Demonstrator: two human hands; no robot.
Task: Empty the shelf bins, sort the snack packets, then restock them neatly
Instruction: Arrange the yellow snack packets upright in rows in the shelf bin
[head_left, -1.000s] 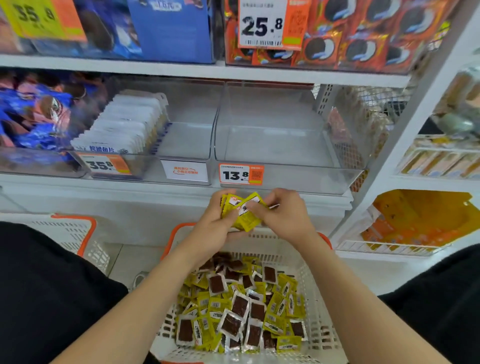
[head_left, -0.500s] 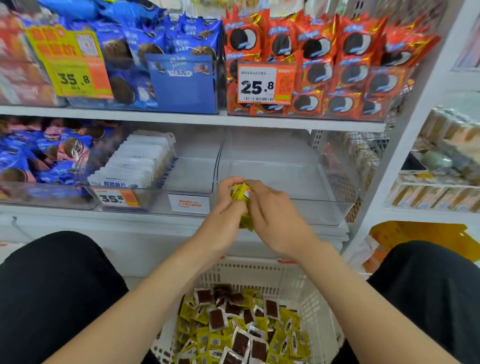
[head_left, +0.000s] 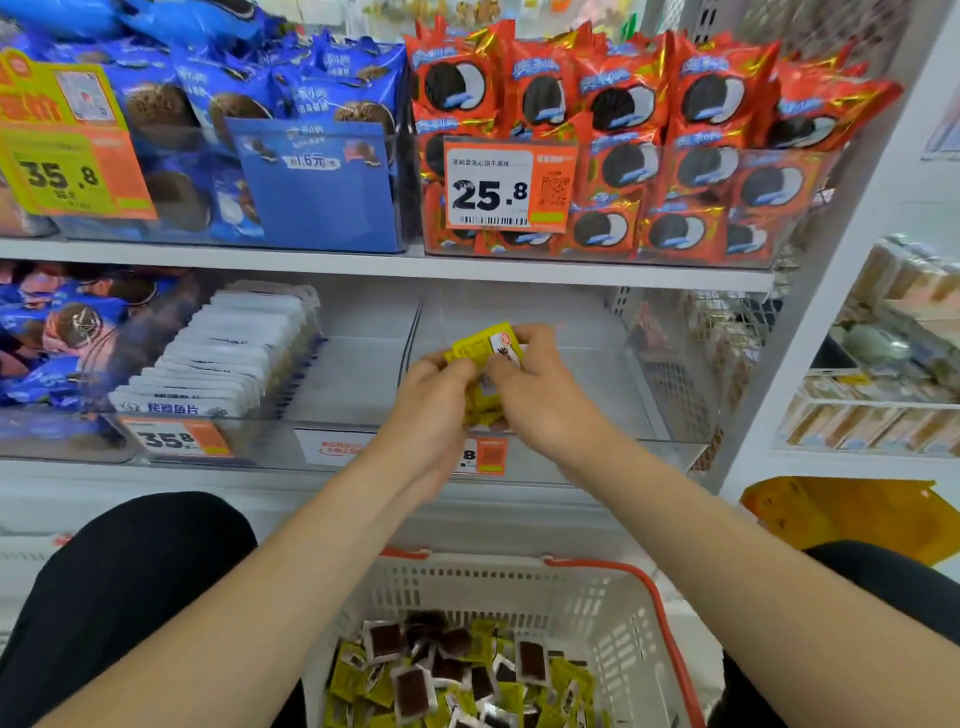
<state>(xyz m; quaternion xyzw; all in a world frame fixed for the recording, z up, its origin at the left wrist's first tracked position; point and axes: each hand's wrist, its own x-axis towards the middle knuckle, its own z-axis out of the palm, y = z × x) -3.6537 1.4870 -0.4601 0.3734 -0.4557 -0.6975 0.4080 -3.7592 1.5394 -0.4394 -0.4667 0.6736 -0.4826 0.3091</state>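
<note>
My left hand (head_left: 426, 395) and right hand (head_left: 540, 395) meet, each grip pinching 1 small stack of yellow packets (head_left: 480, 345) from its own side. The stack is held up in front of the clear bin (head_left: 613, 374) on the middle shelf. Below my arms, a white basket (head_left: 519, 587) holds loose packets (head_left: 457, 670), yellow and brown.
</note>
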